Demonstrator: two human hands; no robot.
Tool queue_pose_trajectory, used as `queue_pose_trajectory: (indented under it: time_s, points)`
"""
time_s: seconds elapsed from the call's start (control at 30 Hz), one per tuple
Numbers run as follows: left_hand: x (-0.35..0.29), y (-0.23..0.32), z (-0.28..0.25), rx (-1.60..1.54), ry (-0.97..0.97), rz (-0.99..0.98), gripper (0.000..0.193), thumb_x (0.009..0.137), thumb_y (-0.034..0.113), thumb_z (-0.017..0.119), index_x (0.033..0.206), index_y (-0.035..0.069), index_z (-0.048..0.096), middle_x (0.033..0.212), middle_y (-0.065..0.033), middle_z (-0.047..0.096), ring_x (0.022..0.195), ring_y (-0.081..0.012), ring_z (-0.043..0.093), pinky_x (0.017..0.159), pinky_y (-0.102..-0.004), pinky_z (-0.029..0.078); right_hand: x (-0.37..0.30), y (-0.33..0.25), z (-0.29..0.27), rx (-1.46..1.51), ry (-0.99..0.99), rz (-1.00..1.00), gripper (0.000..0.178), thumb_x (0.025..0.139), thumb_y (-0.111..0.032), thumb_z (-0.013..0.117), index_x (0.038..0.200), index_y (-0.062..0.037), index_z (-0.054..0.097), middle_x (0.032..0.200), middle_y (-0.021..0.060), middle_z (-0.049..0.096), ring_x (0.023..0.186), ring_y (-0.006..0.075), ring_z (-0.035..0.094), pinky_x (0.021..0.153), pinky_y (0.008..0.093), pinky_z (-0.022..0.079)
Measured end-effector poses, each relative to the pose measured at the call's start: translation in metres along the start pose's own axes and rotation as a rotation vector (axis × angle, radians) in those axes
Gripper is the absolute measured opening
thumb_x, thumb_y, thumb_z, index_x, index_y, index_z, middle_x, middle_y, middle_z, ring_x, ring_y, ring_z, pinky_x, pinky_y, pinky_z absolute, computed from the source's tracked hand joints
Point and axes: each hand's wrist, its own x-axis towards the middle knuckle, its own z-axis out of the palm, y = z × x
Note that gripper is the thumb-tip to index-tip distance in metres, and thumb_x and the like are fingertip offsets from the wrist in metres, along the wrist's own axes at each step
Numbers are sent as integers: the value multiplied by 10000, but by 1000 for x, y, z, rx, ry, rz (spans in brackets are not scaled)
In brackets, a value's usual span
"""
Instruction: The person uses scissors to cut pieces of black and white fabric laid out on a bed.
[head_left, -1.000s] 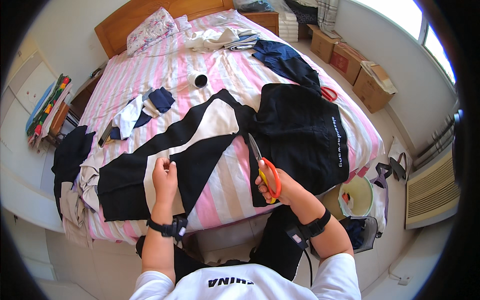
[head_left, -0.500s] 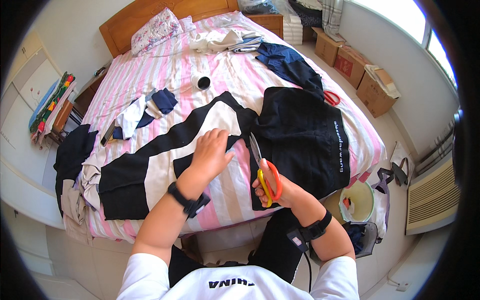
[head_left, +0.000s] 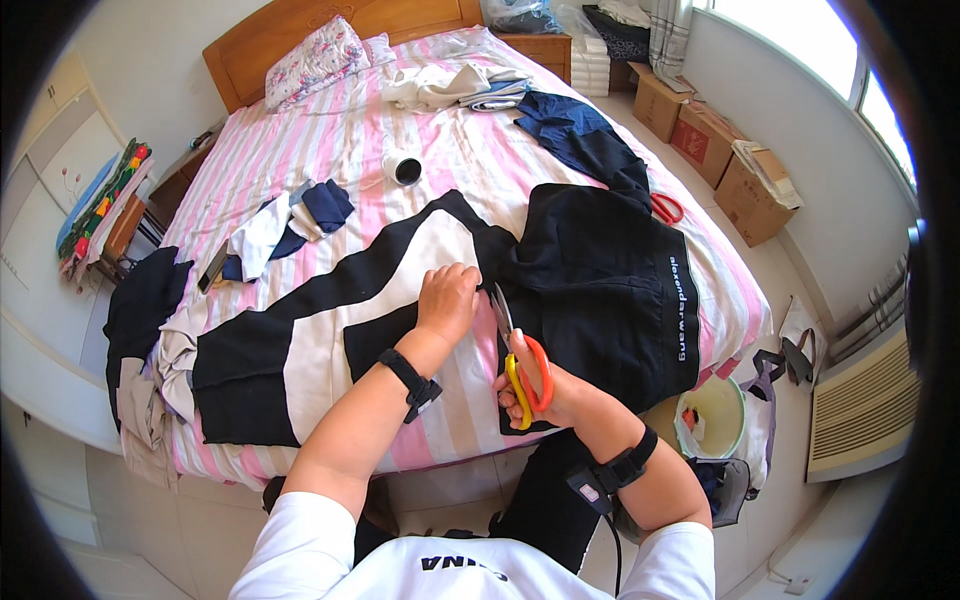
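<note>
So: your right hand (head_left: pixel 545 390) closed round orange-handled scissors (head_left: pixel 520 350), blades at black-and-white fabric (head_left: pixel 330 320) on bed (head_left: pixel 330 150); left hand (head_left: pixel 447 300) flat, pressing fabric. Cut seemingly barely begun; most remains.

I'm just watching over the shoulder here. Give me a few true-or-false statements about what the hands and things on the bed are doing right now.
1. The right hand grips orange-handled scissors. True.
2. The left hand rests on the black-and-white garment. True.
3. The bed sheet is plain blue. False: it is pink-and-white striped.
4. A second pair of red scissors lies on the pillow. False: it lies near the bed's right edge, by the black garment.
</note>
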Motion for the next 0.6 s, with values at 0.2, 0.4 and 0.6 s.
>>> queue_pose_trajectory:
  time_s: [0.2, 0.4, 0.6]
  points:
    - [2, -3, -1, -39, 20, -27, 99, 768, 99, 662, 850, 113, 609, 832, -54, 599, 870, -247, 601, 791, -388, 424, -1, -13, 6, -12, -48, 33, 815, 818, -823, 325, 837, -29, 513, 683, 57, 486, 568, 171, 465, 596, 322, 450]
    - [5, -6, -5, -89, 76, -2, 122, 747, 85, 665, 850, 94, 601, 826, -80, 584, 863, -285, 594, 770, -411, 433, 13, -27, 10, 20, -56, -2, 822, 807, -820, 366, 833, -11, 508, 681, 75, 490, 566, 178, 483, 577, 324, 460]
    - [4, -4, -11, -101, 78, -2, 61, 777, 77, 621, 834, 93, 606, 827, -71, 589, 852, -265, 592, 780, -399, 423, 27, -35, 16, 32, -39, -32, 822, 799, -820, 386, 828, -8, 509, 680, 92, 499, 532, 191, 489, 557, 352, 476]
